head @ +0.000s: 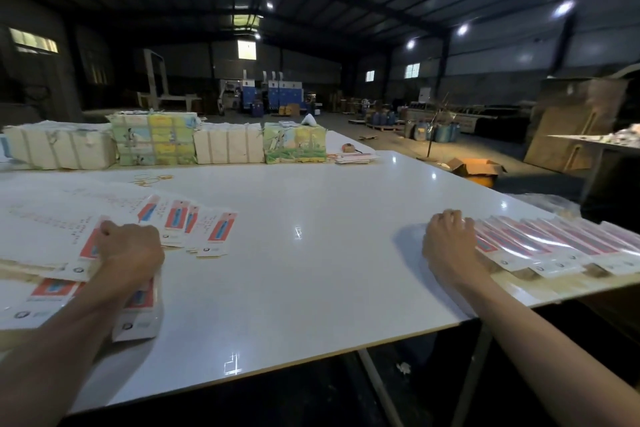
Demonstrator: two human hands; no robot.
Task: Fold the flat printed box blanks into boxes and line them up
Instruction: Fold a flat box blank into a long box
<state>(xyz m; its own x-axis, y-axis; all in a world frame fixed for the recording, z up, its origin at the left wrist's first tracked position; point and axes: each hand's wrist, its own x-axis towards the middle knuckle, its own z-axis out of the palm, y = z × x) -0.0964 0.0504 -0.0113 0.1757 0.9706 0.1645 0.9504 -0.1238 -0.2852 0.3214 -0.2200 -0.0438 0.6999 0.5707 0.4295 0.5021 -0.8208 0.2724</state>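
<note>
Box blanks [194, 229] lie fanned at the left of the white table [311, 253], and the left hand [130, 250] holds some under its curled fingers. The right hand [450, 241] curls over the end of the folded boxes [554, 246], lined at the right edge

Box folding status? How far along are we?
Done: a row of folded boxes is lined up along the right edge of the table. In hand: the right hand sits at that row's left end and the left hand on the fanned flat blanks; neither grip is clear. Left: that loose pile, and possibly the strapped bundles at the far edge.
</note>
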